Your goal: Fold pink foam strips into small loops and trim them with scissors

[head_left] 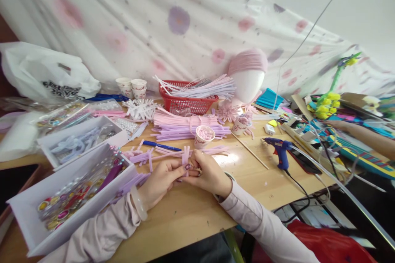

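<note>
My left hand point(160, 181) and my right hand point(208, 174) meet over the wooden table point(191, 213), both pinching a small bundle of lilac pipe-cleaner pieces point(185, 157) that stands upright between the fingertips. Loose lilac and pink pipe-cleaner pieces point(145, 157) lie just beyond the hands. A paper cup point(203, 136) filled with pink bits stands right behind them. A blue pen point(162, 146) lies to the left of the cup. A pale bangle sits on my left wrist.
White trays of trinkets point(77, 189) stand left. A red basket point(188, 100) of pipe cleaners, a pink pile point(185, 125), a foam head point(247, 80) with a pink cap sit behind. A blue glue gun point(279, 150), a power strip and another person's arm point(367, 137) are right.
</note>
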Demonstrator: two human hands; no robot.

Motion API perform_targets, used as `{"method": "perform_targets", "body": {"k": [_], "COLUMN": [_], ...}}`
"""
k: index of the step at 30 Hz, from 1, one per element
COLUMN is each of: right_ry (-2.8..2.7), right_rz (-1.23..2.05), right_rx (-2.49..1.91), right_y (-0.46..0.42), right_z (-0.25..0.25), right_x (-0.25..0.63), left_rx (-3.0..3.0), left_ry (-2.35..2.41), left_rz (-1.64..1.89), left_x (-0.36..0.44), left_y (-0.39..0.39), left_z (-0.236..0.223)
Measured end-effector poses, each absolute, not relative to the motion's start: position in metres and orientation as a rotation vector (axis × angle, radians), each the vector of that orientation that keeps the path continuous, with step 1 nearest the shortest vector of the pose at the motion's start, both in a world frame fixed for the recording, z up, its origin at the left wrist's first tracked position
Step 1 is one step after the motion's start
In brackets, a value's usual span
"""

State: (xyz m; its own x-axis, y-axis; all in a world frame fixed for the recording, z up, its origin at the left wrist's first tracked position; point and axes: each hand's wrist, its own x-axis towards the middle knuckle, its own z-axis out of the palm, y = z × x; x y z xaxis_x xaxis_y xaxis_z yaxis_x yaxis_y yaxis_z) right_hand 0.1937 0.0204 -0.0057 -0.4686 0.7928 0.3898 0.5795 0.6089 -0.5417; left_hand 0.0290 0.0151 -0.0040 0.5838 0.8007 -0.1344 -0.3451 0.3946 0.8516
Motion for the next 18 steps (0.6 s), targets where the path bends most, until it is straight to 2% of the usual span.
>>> {"method": "perform_targets", "body": {"k": [6, 10, 15, 18], "right_ry": [-2.214, -2.339, -2.461, -2.527], "right_rz": [0.412, 0.460, 0.285, 0.318], "right_rx": [-1.153, -1.225, -1.435, -1.489], "right_y": [0.021, 0.012, -0.013, -0.026], "right_z": [-0.005, 0.012, 0.037, 0.041], "right_x": [0.193, 0.206, 0.236, 0.249], "left_rx": [0.879, 0.829, 0.780, 0.793], "left_ry": [0.611, 0.688, 0.785, 0.769], "left_rz": [0.795, 0.809, 0.814, 0.821], "left_x": [0.029, 0.024, 0.019, 0.019], "left_y": [0.015, 0.019, 0.023, 0.024], "left_z": [-0.005, -0.006, -0.008, -0.009]}}
